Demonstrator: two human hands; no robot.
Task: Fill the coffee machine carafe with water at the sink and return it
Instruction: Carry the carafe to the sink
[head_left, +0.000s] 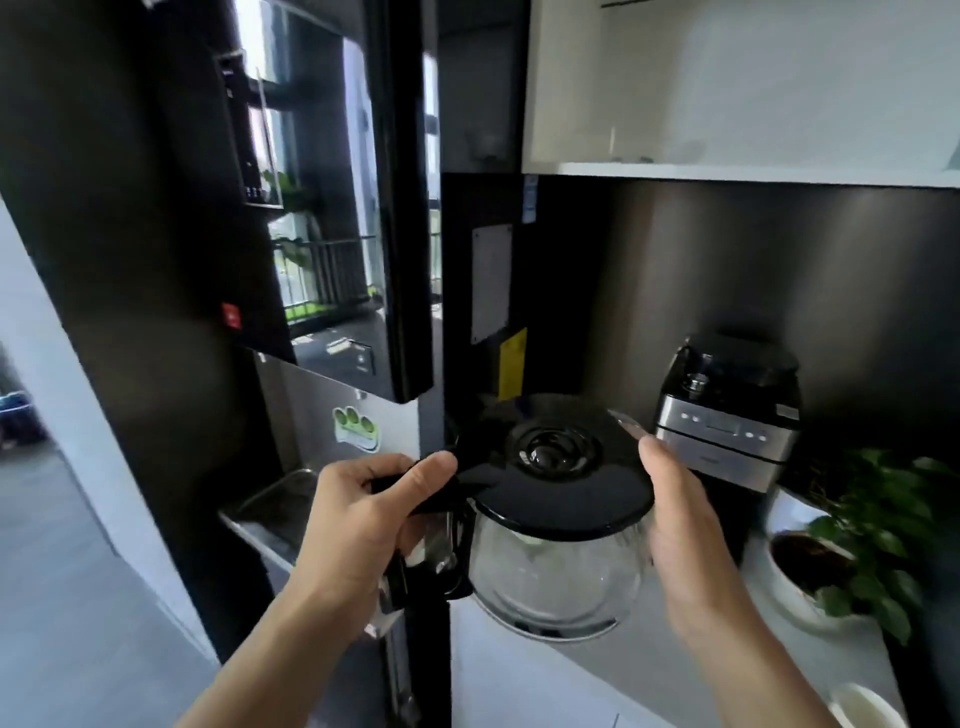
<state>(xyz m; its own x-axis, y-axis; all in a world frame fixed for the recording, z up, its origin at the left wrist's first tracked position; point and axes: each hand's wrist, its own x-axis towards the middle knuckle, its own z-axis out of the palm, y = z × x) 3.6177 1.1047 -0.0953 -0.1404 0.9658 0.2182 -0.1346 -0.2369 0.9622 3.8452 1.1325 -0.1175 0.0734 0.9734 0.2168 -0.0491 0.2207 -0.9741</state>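
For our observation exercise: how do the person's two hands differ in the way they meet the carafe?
The left hand is closed around the black handle of the carafe; the right hand lies open against its glass side. The left hand's thumb presses on the lid's rear tab; the right hand's thumb rests at the lid's rim. Both support the carafe.

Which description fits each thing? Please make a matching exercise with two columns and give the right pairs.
Things:
1. carafe
2. coffee machine
3. potted plant
4. left hand

Descriptions:
A. stands on the counter by the dark wall
B. grips the black handle
C. clear glass with a black lid, held in the air
D. green leaves, at the right edge

Pairs: 1-C, 2-A, 3-D, 4-B
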